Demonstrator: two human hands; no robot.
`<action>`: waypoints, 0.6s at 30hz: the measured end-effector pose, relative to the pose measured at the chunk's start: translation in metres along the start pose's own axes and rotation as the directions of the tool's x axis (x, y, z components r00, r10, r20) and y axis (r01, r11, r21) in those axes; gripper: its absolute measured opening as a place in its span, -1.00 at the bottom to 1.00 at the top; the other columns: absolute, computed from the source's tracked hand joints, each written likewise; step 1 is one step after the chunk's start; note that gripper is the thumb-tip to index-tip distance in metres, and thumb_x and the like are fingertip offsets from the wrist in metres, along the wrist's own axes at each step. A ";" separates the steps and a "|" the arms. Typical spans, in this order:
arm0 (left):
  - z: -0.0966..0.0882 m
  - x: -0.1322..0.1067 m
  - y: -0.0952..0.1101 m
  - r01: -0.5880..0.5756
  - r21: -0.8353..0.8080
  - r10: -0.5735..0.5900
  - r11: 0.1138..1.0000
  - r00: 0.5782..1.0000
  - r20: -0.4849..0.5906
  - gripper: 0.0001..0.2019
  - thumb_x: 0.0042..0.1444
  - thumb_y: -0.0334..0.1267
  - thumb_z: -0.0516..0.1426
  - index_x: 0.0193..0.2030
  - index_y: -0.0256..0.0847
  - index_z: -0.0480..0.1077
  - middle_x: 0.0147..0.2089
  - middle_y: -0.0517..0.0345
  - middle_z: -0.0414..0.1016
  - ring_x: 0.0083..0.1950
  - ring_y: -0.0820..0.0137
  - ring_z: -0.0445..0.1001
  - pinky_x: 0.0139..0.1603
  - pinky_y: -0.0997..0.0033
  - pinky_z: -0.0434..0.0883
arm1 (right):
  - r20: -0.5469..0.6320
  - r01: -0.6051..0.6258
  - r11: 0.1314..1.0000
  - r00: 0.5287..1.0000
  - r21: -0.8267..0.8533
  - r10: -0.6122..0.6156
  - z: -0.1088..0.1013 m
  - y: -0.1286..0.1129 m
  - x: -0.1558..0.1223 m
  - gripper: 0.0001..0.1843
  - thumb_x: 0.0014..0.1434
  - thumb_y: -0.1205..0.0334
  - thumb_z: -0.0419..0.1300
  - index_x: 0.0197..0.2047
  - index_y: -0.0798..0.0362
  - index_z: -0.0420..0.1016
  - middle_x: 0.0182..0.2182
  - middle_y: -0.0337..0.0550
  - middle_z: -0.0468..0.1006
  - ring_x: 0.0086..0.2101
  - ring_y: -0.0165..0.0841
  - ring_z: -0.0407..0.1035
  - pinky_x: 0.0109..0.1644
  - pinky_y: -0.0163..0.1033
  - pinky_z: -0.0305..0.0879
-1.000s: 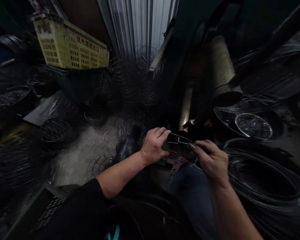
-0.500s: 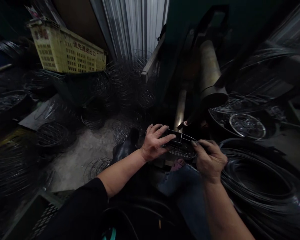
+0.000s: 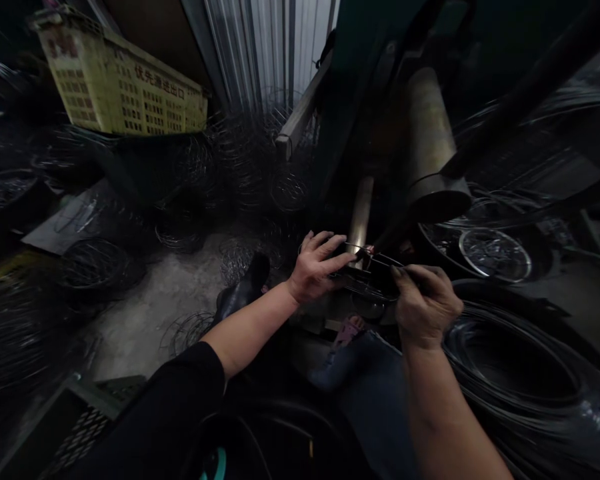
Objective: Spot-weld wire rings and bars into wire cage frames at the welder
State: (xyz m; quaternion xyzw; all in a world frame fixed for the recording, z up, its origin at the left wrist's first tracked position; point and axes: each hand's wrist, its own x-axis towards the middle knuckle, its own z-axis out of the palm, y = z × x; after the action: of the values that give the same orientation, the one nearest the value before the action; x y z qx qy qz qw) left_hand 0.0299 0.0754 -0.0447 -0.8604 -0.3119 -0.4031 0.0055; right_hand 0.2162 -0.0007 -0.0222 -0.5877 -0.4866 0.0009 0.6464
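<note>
In the head view my left hand (image 3: pixel 316 268) is closed, thumb and fingers pinching the left end of a thin curved metal wire frame (image 3: pixel 389 259). My right hand (image 3: pixel 425 303) grips its right side between thumb and bent forefinger. The frame crosses just under the tip of a machine's dark arm, where a small coppery tip (image 3: pixel 369 250) shows. Behind it slants a brass-coloured rod (image 3: pixel 362 213). The frame's lower part between my hands is dark and hard to make out.
A thick metal cylinder (image 3: pixel 437 150) juts out above my right hand. Coiled wire (image 3: pixel 520 360) lies at the right, near a tub with a shiny wire ring (image 3: pixel 495 255). A yellow crate (image 3: pixel 125 93) stands at upper left. Wire rings (image 3: pixel 93 263) lie about the floor.
Both hands have shifted slightly right, and the wire frame has come up against the machine's tip. The view has tilted a little, moving the crate left and up.
</note>
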 end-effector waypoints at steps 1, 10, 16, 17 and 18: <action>0.002 0.001 -0.001 -0.004 -0.003 0.004 1.000 1.000 -0.010 -0.62 0.07 0.09 0.20 -0.06 -0.04 0.55 0.14 -0.04 0.48 0.19 0.12 0.35 0.25 -0.06 0.18 | 0.003 -0.005 1.000 1.000 0.003 0.005 0.001 0.001 0.001 -0.76 0.01 0.07 0.37 -0.45 0.07 0.52 -0.50 -0.23 0.43 -0.47 -0.38 0.33 -0.38 -0.26 0.25; 0.004 0.004 -0.005 -0.017 -0.049 0.017 0.999 1.000 -0.012 -0.59 0.05 0.05 0.22 -0.01 -0.07 0.52 0.17 -0.07 0.45 0.21 0.12 0.33 0.24 -0.04 0.19 | -0.009 0.016 0.999 1.000 0.035 -0.016 0.005 0.010 0.007 -0.82 0.00 0.15 0.38 -0.44 0.06 0.53 -0.48 -0.24 0.45 -0.45 -0.38 0.34 -0.35 -0.26 0.26; 0.007 0.004 -0.005 0.002 -0.085 -0.005 0.996 0.999 -0.034 -0.59 0.00 0.03 0.26 -0.03 -0.09 0.53 0.16 -0.08 0.46 0.18 0.13 0.37 0.23 0.00 0.22 | -0.008 -0.043 0.999 0.999 0.025 0.043 0.007 0.006 0.006 -0.81 0.00 0.13 0.37 -0.44 0.06 0.54 -0.47 -0.23 0.45 -0.44 -0.38 0.35 -0.32 -0.24 0.29; 0.006 0.006 -0.005 0.012 -0.089 -0.014 0.996 1.000 -0.024 -0.58 -0.01 0.05 0.26 -0.04 -0.09 0.53 0.16 -0.07 0.46 0.18 0.13 0.37 0.23 0.00 0.22 | -0.004 -0.058 0.998 0.998 0.027 0.058 0.008 0.005 0.005 -0.80 0.00 0.11 0.37 -0.44 0.06 0.54 -0.47 -0.23 0.45 -0.43 -0.37 0.35 -0.31 -0.23 0.29; 0.005 0.007 -0.004 0.022 -0.095 -0.023 0.995 1.000 -0.014 -0.56 -0.01 0.06 0.26 -0.03 -0.10 0.53 0.16 -0.07 0.46 0.19 0.13 0.37 0.24 0.00 0.22 | 0.002 -0.074 0.997 0.997 0.033 0.074 0.008 0.004 0.005 -0.79 0.00 0.10 0.37 -0.44 0.06 0.54 -0.47 -0.23 0.45 -0.43 -0.37 0.36 -0.30 -0.22 0.30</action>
State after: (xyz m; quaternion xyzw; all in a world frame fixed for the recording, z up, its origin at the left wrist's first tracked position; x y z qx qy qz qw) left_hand 0.0343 0.0833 -0.0443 -0.8531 -0.3021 -0.4238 -0.0375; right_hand 0.2158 0.0097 -0.0236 -0.5945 -0.4646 0.0330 0.6555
